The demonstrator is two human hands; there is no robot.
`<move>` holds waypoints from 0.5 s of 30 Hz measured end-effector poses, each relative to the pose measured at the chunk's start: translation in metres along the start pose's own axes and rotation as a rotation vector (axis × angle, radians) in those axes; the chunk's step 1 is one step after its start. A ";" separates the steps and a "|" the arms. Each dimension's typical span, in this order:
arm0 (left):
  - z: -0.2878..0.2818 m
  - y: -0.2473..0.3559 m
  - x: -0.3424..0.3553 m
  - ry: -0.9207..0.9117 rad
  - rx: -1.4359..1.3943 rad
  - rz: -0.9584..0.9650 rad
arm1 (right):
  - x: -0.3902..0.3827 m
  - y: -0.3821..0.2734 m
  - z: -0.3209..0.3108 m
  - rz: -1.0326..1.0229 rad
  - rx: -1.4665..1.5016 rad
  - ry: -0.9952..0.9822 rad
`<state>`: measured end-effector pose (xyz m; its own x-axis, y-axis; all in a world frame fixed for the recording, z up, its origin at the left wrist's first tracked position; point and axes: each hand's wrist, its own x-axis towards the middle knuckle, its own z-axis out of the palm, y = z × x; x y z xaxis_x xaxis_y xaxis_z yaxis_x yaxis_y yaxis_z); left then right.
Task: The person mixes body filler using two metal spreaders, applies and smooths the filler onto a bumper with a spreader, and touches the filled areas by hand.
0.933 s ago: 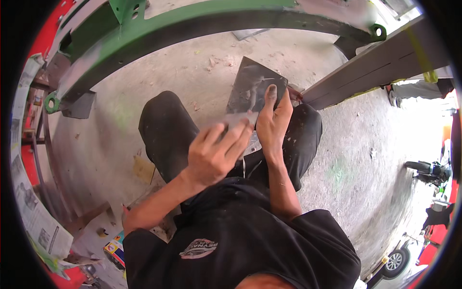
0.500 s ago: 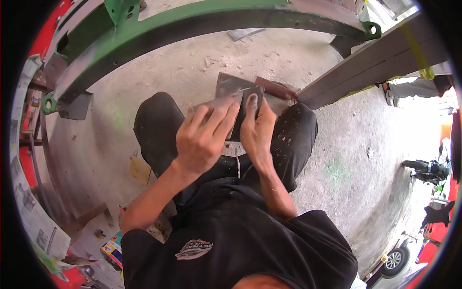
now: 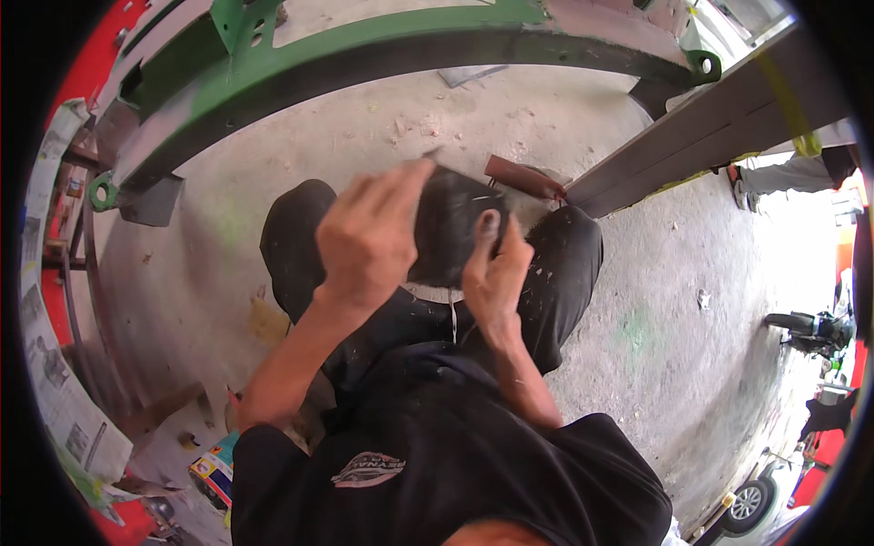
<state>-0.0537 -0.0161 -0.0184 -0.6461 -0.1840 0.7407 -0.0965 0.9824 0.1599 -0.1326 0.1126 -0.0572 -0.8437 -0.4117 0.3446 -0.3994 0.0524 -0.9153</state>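
Item, far left at 9 o'clock: newspaper sheets (image 3: 55, 400), thin and crumpled, along a red edge.

Item, 10 to 12 o'clock: curved steel frame (image 3: 364, 45), painted green on top, dark beneath, with round lugs.

Item, centre-left: my left hand (image 3: 369, 238), fingers curled over the near edge of the dark sheet (image 3: 451, 227); grip closed on it, blurred with motion.

Item, centre: the sheet itself, flat, grey-black, matte and dusty, tilted above my knees in black trousers (image 3: 291, 246).

Item, just right of centre: my right hand (image 3: 496, 273), thumb and fingers pinching the sheet's lower right edge; fingertips smudged dark.

Item, 1 o'clock behind the sheet: short rust-brown piece (image 3: 523, 176) on the concrete floor (image 3: 655, 346), which is pale, rough and paint-flecked.

Item, 2 o'clock: long grey beam (image 3: 719, 118), straight, yellow band near its end.

Risk, as I judge it: the sheet's thin edge may cut a finger if my grip slips on dust; it may also drop onto my knees.
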 end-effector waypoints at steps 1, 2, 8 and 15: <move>-0.006 -0.001 0.002 -0.001 -0.004 0.005 | 0.003 0.007 -0.005 -0.018 0.018 0.066; -0.013 0.001 0.003 -0.011 -0.036 -0.065 | 0.009 -0.001 -0.013 0.073 -0.035 0.025; 0.003 0.037 -0.015 -0.081 -0.107 -0.017 | 0.009 -0.005 0.001 -0.037 -0.022 0.011; 0.011 0.046 -0.009 -0.128 -0.204 -0.150 | 0.007 0.002 -0.003 -0.014 -0.032 0.048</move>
<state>-0.0606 0.0309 -0.0246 -0.7277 -0.3088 0.6124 -0.0523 0.9153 0.3994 -0.1403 0.1126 -0.0555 -0.8540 -0.3684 0.3673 -0.4217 0.0768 -0.9035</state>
